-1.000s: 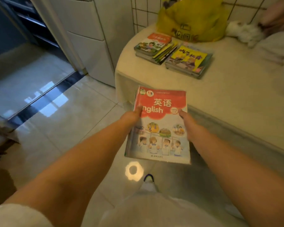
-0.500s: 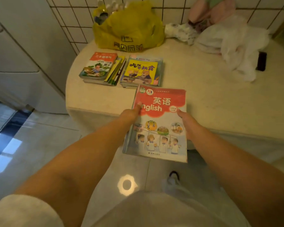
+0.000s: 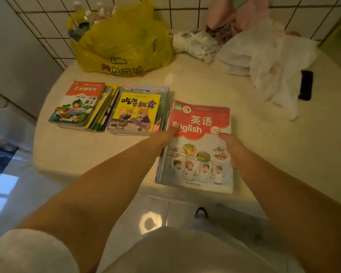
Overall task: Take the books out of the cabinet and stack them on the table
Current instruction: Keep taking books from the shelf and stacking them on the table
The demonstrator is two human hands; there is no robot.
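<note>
- A round beige table (image 3: 205,85) is set against a white tiled wall (image 3: 185,14); glossy floor tiles (image 3: 37,194) are seen at near left.
- A yellow bag (image 3: 124,44), white cloth (image 3: 268,62) and a dark phone (image 3: 305,85) are placed at the far side.
- Two book stacks, orange-topped (image 3: 77,105) and yellow-topped (image 3: 138,111), are laid side by side at left.
- The English book pile (image 3: 197,148) is gripped at its edges by the left hand (image 3: 165,134) and right hand (image 3: 230,146).
- Compared with 0.5 s ago, the pile is now brought over the table, just right of the yellow-topped stack.
</note>
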